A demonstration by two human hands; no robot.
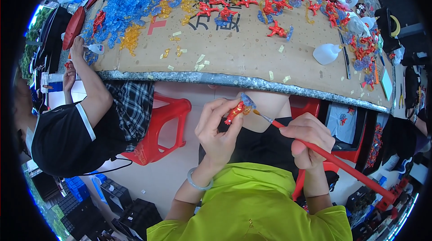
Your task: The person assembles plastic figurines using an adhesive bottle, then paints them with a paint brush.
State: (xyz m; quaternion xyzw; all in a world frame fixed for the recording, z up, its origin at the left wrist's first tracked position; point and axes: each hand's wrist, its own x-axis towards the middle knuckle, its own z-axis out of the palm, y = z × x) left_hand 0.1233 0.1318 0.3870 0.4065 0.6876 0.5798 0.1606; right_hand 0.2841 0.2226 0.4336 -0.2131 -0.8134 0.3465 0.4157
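Between the thumb and fingers of my left hand [217,128] is a small red figurine [235,113] with a translucent blue piece [248,100] and an orange-yellow piece on it. Closed around a long red-handled paintbrush [333,156], my right hand [308,140] points the brush tip at the figurine. The tip is beside the orange-yellow piece; whether it touches I cannot tell. Both hands are over my lap, just below the table's near edge. Several similar red figurines [276,29] lie on the table beyond.
The cardboard-covered table [148,63] carries a blue translucent heap [130,5], orange pieces [132,36] and a white plastic bottle [326,54]. A person [67,135] works at the left, near a red stool [166,126]. A black tray [344,122] stands below the table at right.
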